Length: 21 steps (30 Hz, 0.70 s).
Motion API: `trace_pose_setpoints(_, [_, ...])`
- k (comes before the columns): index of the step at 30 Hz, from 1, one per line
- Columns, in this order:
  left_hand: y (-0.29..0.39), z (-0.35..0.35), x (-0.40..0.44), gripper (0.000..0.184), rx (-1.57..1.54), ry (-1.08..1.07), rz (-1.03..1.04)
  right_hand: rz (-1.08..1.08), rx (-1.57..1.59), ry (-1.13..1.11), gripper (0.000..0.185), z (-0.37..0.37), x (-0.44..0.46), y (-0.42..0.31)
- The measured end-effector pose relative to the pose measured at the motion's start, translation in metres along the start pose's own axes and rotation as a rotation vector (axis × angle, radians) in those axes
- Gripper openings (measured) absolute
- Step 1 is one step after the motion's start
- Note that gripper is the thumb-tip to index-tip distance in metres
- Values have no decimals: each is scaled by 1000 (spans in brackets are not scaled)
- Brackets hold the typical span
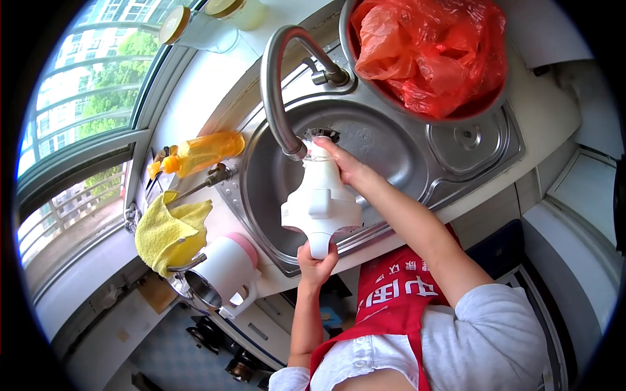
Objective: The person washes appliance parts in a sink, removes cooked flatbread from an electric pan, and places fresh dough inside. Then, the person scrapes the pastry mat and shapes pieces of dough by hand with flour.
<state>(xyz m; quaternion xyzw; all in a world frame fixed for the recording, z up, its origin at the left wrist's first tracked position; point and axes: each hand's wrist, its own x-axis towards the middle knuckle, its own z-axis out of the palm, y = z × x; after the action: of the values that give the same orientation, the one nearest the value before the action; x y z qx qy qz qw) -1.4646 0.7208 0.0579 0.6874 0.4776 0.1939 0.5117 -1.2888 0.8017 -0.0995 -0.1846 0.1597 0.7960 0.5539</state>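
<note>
A white appliance head [319,202] with a loop-like handle and a narrower neck is held over the sink, its neck end just below the faucet spout. My left hand [317,264] is closed round the handle at the near end. My right hand [336,156] grips the neck at the far end, with fingers partly hidden behind it. The curved metal faucet [270,78] arches above. Under the appliance lies the stainless steel sink [391,143]. Whether water is running, I cannot tell.
A basin [420,114] with red plastic bags [430,52] stands at the upper right. Left of the sink are an orange bottle [212,153], a yellow cloth [171,234] and a tipped white jug [228,267] with a pink base. Glass jars [202,32] line the windowsill.
</note>
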Motion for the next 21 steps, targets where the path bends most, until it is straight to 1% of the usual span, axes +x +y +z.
trace_pose_setpoints(1, [-3,-1,-1,14,-20,-23,-39,35,-29,28,37,-1,-1,-1])
trace_pose_setpoints(2, [-5,-4,1,14,-24,-10,-37,27,-53,107,37,-2,-2,-1])
trace_pose_setpoints(3, [-1,-8,6,15,113,-148,59,34,-65,104,37,-2,-6,-2])
trace_pose_setpoints(4, [2,-9,11,16,251,-283,153,3,-147,162,37,-2,-9,-3])
trace_pose_setpoints(5, [7,-4,15,21,424,-349,302,-27,-230,221,37,-1,-12,-4])
trace_pose_setpoints(6, [3,0,13,23,534,-404,367,-51,-338,236,37,5,-17,-9])
trace_pose_setpoints(7, [-1,4,13,26,645,-460,431,-44,-352,237,37,11,-22,-13])
trace_pose_setpoints(8, [-5,5,12,26,638,-449,429,-67,-458,262,35,17,-27,-15])
trace_pose_setpoints(9, [-5,4,15,28,695,-482,423,-89,-561,286,33,20,-31,-14])
trace_pose_setpoints(10, [-4,2,18,30,754,-513,413,-80,-572,285,33,22,-36,-9])
trace_pose_setpoints(11, [-3,-1,21,28,763,-495,424,-184,-710,246,37,23,-42,-4])
trace_pose_setpoints(12, [5,-4,28,27,735,-420,455,-292,-848,200,41,26,-48,-2])
trace_pose_setpoints(13, [10,-7,33,27,707,-350,481,-283,-861,192,41,33,-62,-6])
trace_pose_setpoints(15, [6,-17,36,27,690,-301,453,1,-781,-83,50,55,-97,-23])
trace_pose_setpoints(16, [6,-21,37,27,688,-294,474,7,-789,-90,50,55,-102,-27])
trace_pose_setpoints(18, [7,-25,39,27,659,-276,486,70,-896,-142,59,54,-107,-32])
trace_pose_setpoints(19, [10,-24,39,27,660,-274,486,69,-897,-144,59,54,-100,-33])
trace_pose_setpoints(21, [17,-16,37,27,636,-191,470,160,-840,-59,54,53,-76,-36])
